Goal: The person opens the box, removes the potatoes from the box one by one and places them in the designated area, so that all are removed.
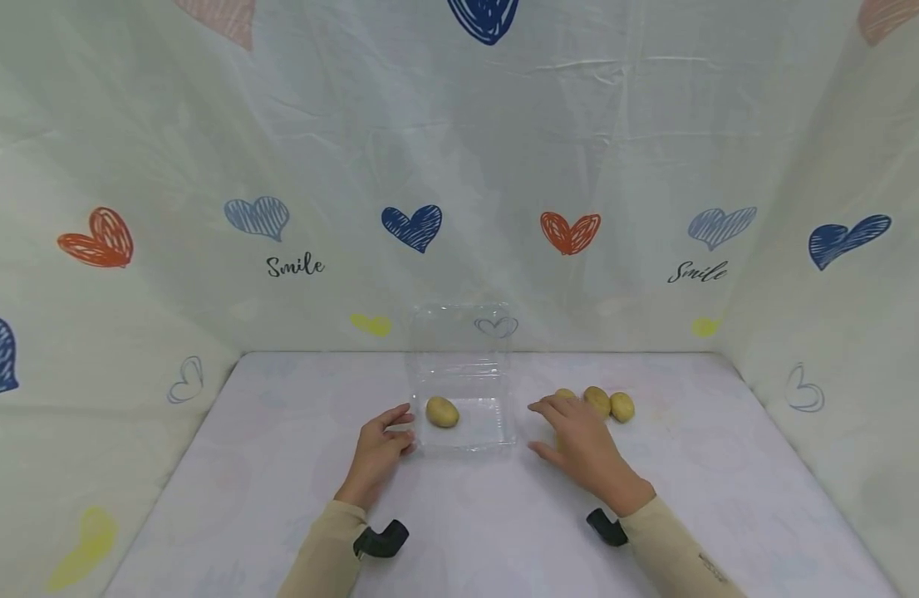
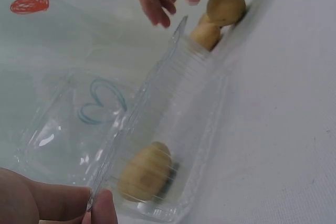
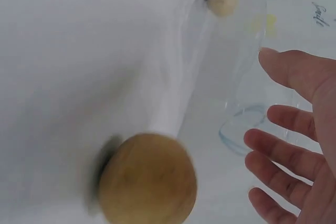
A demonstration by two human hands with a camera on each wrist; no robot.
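Observation:
A clear plastic clamshell box (image 1: 480,423) lies on the table with its lid (image 1: 459,332) raised at the back. One potato (image 1: 442,412) sits in its left part. My left hand (image 1: 380,453) pinches the box's left rim between thumb and fingers, as the left wrist view shows. To the right of the box, my right hand (image 1: 582,444) hovers with fingers spread and nothing in them. Just beyond it are loose potatoes (image 1: 621,407), one partly hidden behind the hand. A potato (image 3: 149,182) looms large in the right wrist view, apart from the fingertips.
The white-covered table (image 1: 474,531) meets a hanging cloth (image 1: 624,166) printed with hearts at the back and sides. Dark wrist-camera mounts (image 1: 380,540) stick out from both beige sleeves (image 1: 325,552).

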